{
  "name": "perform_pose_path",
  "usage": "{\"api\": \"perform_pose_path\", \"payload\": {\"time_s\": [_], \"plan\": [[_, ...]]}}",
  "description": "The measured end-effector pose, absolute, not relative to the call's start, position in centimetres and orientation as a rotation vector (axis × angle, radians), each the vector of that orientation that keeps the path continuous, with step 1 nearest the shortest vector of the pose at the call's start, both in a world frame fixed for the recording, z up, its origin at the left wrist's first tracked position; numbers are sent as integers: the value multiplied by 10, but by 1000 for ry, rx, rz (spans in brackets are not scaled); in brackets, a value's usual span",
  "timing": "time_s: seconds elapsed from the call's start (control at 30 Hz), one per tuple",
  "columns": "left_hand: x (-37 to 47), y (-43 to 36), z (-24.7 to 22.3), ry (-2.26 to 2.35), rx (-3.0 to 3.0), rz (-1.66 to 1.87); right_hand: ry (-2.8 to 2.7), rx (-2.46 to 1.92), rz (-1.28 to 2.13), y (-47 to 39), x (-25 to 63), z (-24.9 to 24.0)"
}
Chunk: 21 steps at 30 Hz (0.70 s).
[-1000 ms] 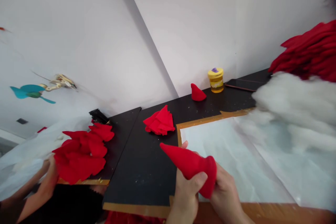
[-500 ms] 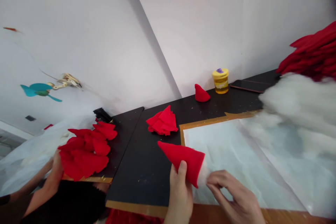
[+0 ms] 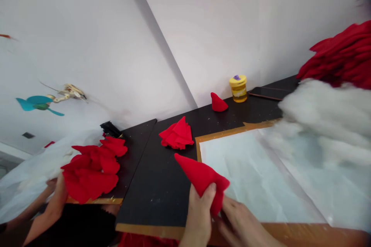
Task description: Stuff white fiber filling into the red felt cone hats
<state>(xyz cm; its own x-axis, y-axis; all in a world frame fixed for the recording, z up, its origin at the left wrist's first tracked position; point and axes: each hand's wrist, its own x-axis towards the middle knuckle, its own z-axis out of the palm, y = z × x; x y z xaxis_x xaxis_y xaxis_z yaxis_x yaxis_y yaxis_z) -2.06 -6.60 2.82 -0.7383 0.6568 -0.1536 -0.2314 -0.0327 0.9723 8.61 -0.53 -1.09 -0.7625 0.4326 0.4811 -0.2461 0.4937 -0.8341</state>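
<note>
A red cone-shaped felt hat [image 3: 199, 173] lies tilted in my left hand [image 3: 198, 216], its tip pointing up and left. The thumb presses on the hat's side while the fingers wrap behind it. At the hat's wide end is my right hand [image 3: 246, 224], blurred, with its fingertips hidden at or inside the opening. No white stuffing shows at that opening. Beyond the hat, a stack of flat red felt pieces [image 3: 178, 135] rests on the black tabletop [image 3: 156, 185].
White fluffy stuffing [image 3: 333, 104] heaps on a white sheet [image 3: 237, 170] at right, before a red fabric pile [image 3: 342, 58]. A small red cone [image 3: 218, 103], yellow-lidded jar [image 3: 238, 88] and phone [image 3: 268, 93] stand along the wall. At left, a co-worker's arms [image 3: 52, 204] reach beside red pieces [image 3: 92, 170].
My right hand has moved from the white stuffing at the hat's edge down to its opening. The stuffing there is out of sight, and the hat's rim is now bent.
</note>
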Motion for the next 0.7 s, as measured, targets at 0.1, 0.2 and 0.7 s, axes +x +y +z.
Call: {"api": "perform_pose_path", "payload": {"time_s": [0.1, 0.2, 0.7], "plan": [[-27, -59, 33, 1581, 379, 1888, -2111, -117, 1206, 3, 100, -10], [-32, -56, 37, 1496, 334, 1861, -1999, -249, 1105, 21, 112, -7], [0, -69, 1, 1418, 272, 1773, -2070, -274, 469, 27, 85, -19]]}}
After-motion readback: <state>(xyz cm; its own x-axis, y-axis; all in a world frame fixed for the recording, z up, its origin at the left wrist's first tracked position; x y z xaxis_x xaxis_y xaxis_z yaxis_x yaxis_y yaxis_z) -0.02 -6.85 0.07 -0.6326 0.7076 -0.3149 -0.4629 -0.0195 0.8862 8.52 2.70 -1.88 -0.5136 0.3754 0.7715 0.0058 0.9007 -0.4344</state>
